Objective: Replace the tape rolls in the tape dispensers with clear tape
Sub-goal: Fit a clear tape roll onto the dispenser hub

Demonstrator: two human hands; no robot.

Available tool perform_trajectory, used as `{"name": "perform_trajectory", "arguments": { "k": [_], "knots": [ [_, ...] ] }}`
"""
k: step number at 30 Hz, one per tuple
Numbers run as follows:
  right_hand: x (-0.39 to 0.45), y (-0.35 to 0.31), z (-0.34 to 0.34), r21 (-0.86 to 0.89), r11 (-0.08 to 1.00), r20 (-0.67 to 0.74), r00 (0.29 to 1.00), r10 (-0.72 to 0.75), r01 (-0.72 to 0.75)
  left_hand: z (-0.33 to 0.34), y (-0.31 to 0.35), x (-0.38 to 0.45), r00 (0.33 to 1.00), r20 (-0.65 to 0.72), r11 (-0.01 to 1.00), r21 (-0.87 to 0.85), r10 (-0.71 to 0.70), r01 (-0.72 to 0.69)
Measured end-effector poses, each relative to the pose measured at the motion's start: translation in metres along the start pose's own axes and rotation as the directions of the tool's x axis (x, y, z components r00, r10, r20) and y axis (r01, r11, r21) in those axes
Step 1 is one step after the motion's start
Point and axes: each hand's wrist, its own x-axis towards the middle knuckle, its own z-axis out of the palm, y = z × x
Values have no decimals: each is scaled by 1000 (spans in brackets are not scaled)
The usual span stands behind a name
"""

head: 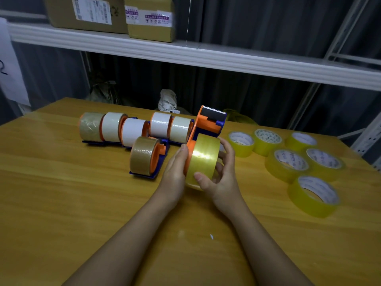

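Observation:
An orange and blue tape dispenser [208, 123] stands raised in the middle of the wooden table [61, 203], its toothed blade at the top. A clear yellowish tape roll [204, 157] sits at its orange hub. My right hand [220, 178] curls round that roll, thumb on its front and fingers behind. My left hand [175, 170] presses against the orange side of the dispenser, next to the roll. Several other dispensers [134, 131] lie to the left, loaded with white and brown rolls; the nearest one carries brown tape [143, 155].
Several loose clear tape rolls [290, 162] lie flat on the table's right side. A white shelf [185, 52] runs across above the table's far edge and holds cardboard boxes [150, 19]. A crumpled paper wad [168, 100] sits behind the table.

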Motion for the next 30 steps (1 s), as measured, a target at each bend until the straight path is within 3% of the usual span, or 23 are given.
{"name": "perform_trajectory", "arguments": {
  "k": [8,19,23,28,30],
  "knots": [
    [3,0,5,82,994,1,998,66,-66,4,-2,2,999,42,999,42,14,-16],
    [6,5,4,241,947,112,976,188,-210,2,-1,-3,977,105,953,224,184,-204],
    [6,6,6,249,951,25,983,184,-184,-2,-1,0,975,173,950,254,137,-179],
    [6,6,9,283,949,-129,975,182,-139,-5,-4,6,929,82,839,405,362,-362],
    [9,6,11,389,901,-140,954,265,-193,-4,-7,5,933,97,834,422,347,-354]
  ]
}}
